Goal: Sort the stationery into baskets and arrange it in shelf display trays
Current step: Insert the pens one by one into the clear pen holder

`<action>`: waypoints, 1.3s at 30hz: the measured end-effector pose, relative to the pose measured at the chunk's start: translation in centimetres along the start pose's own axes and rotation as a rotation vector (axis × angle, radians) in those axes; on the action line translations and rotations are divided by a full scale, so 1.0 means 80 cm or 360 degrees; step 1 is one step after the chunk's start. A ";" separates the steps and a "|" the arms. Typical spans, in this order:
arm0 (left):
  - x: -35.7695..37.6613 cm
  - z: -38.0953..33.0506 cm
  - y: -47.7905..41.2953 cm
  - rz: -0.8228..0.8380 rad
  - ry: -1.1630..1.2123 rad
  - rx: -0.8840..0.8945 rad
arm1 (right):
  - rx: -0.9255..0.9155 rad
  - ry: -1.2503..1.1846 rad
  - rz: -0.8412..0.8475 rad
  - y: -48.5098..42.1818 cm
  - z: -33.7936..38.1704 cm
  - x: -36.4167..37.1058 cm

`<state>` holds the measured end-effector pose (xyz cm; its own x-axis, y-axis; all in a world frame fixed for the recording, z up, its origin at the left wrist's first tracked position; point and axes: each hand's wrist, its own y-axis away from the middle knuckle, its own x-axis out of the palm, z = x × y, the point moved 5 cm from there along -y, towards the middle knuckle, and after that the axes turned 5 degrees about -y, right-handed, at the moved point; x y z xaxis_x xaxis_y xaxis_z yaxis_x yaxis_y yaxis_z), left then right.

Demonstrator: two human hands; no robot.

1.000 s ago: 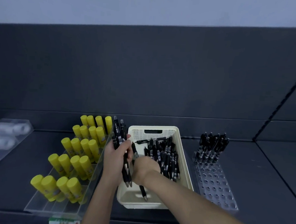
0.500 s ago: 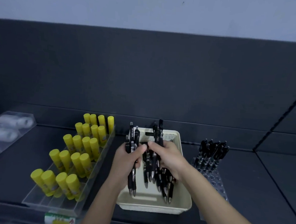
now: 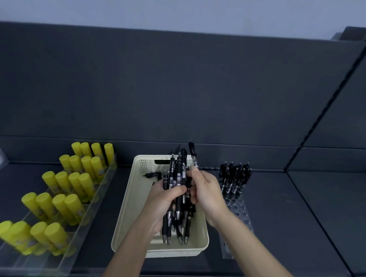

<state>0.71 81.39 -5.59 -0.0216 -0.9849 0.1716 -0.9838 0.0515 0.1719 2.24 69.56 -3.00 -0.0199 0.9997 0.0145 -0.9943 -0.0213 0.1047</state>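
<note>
My left hand (image 3: 164,203) curls round a bundle of slim, glossy black pens (image 3: 179,176), tips down, above the cream perforated plastic basket (image 3: 130,199). My right hand (image 3: 206,194) pinches pens on the bundle's right side.

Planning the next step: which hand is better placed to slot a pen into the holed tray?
Probably the right hand: it pinches a pen atop the bundle and sits beside the holed tray. The left hand grips the bundle over the basket, farther away.

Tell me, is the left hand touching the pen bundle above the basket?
Touching. The head view shows the left hand with its fingers curled round the pen bundle, which it holds above the cream basket.
</note>
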 end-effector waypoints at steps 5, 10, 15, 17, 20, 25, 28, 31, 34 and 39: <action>0.009 0.007 -0.006 -0.0060 0.0088 -0.0083 | 0.0073 -0.0357 -0.0012 0.008 0.005 -0.023; 0.024 0.019 -0.016 -0.0038 0.0124 -0.0200 | 0.0052 -0.0547 -0.0069 0.012 0.012 -0.049; 0.028 0.035 -0.021 -0.0056 0.0180 -0.0302 | -0.0008 -0.0817 -0.0147 0.018 0.024 -0.085; 0.029 0.037 -0.023 -0.0054 0.0238 -0.0272 | -0.0050 -0.0660 -0.0139 0.020 0.022 -0.099; 0.029 0.038 -0.023 -0.0016 0.0186 -0.0256 | -0.0200 -0.0100 -0.0308 0.022 0.014 -0.121; 0.029 0.039 -0.021 0.0014 0.0165 -0.0258 | -0.0308 0.0452 -0.0578 0.016 -0.007 -0.140; 0.028 0.040 -0.021 -0.0016 0.0169 -0.0264 | -0.0339 0.0651 -0.0600 0.012 -0.019 -0.140; 0.027 0.040 -0.022 -0.0028 0.0179 -0.0249 | -0.0408 0.0841 -0.0583 0.010 -0.021 -0.137; 0.026 0.038 -0.023 -0.0015 0.0198 -0.0233 | -0.0518 0.1006 -0.0537 0.009 -0.019 -0.131; 0.023 0.037 -0.024 -0.0036 0.0211 -0.0244 | -0.0510 0.1156 -0.0487 0.003 -0.027 -0.127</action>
<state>2.01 78.97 -8.50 0.0340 -0.9563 0.2904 -0.9448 0.0639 0.3213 1.95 59.43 -5.26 0.3013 0.7228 -0.6220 -0.9463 0.1464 -0.2883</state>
